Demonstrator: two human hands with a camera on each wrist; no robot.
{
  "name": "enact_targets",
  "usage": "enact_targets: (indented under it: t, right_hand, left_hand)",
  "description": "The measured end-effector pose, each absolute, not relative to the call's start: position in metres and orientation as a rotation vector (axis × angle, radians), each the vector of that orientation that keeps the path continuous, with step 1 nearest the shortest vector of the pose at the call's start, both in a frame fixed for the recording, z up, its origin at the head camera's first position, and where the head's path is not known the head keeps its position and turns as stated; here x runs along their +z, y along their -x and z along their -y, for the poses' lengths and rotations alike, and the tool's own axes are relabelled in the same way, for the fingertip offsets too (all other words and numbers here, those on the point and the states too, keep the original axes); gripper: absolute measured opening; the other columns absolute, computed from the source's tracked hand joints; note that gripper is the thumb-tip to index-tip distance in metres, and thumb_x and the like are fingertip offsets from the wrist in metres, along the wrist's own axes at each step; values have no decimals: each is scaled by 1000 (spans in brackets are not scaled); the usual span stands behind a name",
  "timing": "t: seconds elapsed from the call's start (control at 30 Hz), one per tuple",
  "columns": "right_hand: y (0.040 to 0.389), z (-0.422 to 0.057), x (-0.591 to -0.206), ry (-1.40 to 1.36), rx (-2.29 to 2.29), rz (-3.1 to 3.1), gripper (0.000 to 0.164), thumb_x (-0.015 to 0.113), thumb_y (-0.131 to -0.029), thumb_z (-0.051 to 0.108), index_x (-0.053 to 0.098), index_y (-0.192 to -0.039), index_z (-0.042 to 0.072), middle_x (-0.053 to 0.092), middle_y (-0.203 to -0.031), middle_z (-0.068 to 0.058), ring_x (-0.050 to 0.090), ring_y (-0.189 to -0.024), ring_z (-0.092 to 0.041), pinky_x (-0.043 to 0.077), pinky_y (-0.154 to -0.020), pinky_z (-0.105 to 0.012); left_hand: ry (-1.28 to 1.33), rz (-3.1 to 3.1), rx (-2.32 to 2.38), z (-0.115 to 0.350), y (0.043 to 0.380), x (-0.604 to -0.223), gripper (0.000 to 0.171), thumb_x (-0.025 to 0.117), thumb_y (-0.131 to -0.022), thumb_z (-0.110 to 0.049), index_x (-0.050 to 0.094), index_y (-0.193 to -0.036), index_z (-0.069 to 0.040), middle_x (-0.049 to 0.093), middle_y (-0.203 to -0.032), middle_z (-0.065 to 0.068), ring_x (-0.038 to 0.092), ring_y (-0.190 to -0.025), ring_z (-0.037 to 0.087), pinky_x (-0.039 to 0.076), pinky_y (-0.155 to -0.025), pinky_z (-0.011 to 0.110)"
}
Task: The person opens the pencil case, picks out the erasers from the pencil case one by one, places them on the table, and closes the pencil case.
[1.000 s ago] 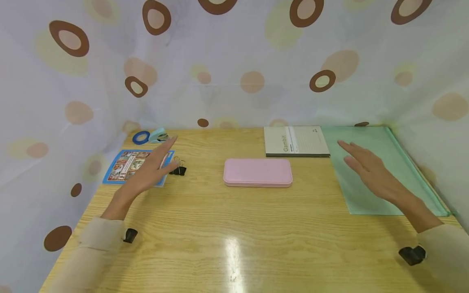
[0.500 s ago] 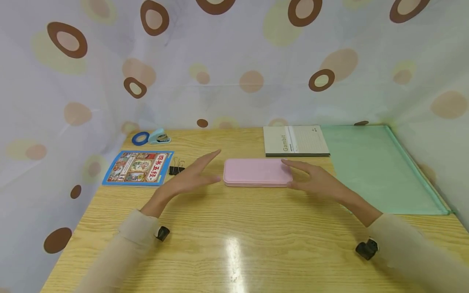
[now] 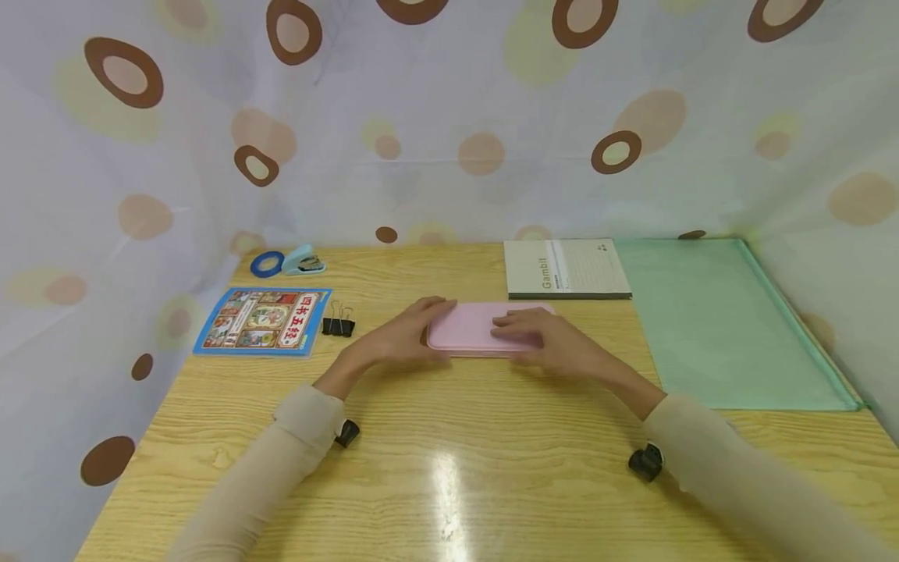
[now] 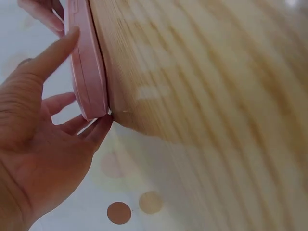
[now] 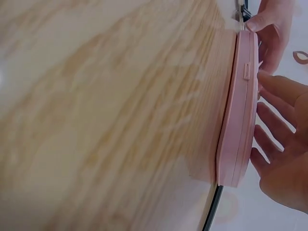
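Observation:
A pink pencil case (image 3: 467, 329) lies closed on the wooden table in the head view. Around its left end my left hand (image 3: 403, 337) holds it, thumb at the front side and fingertips by the bottom corner in the left wrist view. My right hand (image 3: 562, 343) reaches over the right part of the lid, its extended fingers resting on top. In the right wrist view, the right thumb (image 5: 281, 87) is at the lid's edge, near a small latch (image 5: 247, 71) on the front side.
At the left are a blue picture-covered booklet (image 3: 260, 321), a black binder clip (image 3: 339, 326), a light blue stapler (image 3: 302, 261) and a blue tape roll (image 3: 267, 264). A notebook (image 3: 583, 269) and a green translucent folder (image 3: 730, 336) lie right. Patterned cloth (image 3: 435, 117) surrounds the table.
Both hands have come inward from the table's sides to the pencil case. The left now grips its left end; the right has moved onto the lid. The case has hardly moved.

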State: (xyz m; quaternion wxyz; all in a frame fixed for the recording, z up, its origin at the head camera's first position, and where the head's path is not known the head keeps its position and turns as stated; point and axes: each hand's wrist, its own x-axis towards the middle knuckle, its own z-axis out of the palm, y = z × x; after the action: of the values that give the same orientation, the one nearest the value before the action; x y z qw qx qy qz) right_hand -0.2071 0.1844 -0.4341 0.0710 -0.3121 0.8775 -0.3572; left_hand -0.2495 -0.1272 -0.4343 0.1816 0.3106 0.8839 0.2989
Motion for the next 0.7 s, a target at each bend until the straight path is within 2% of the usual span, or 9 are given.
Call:
enact_targets:
  t: [0.17, 0.43, 0.7]
  right_hand:
    - [210, -180, -435, 948, -1062, -2693, 47, 81, -90, 7, 70, -135, 8, 63, -144, -8, 48, -140, -35, 33, -119, -54]
    - [213, -180, -438, 942, -985, -2766, 47, 88, -84, 13, 74, -130, 11, 66, -141, -5, 50, -137, -35, 35, -117, -54]
    - [216, -176, -437, 1021, -946, -2827, 46, 88, -85, 16, 75, -129, 12, 68, -138, -5, 56, -129, -30, 42, -111, -51]
  left_hand:
    - [-852, -2541, 801, 120, 250, -433, 103, 88, -85, -30, 27, -165, -9, 28, -165, 16, 32, -150, 34, 33, -120, 50]
    - [-887, -2585, 707, 118, 254, -431, 102, 90, -83, -27, 30, -164, -8, 35, -162, 17, 37, -147, 35, 35, -119, 49]
    - [-891, -2580, 661, 127, 264, -430, 99, 87, -83, -41, 36, -163, -16, 44, -155, 8, 47, -135, 27, 42, -112, 46]
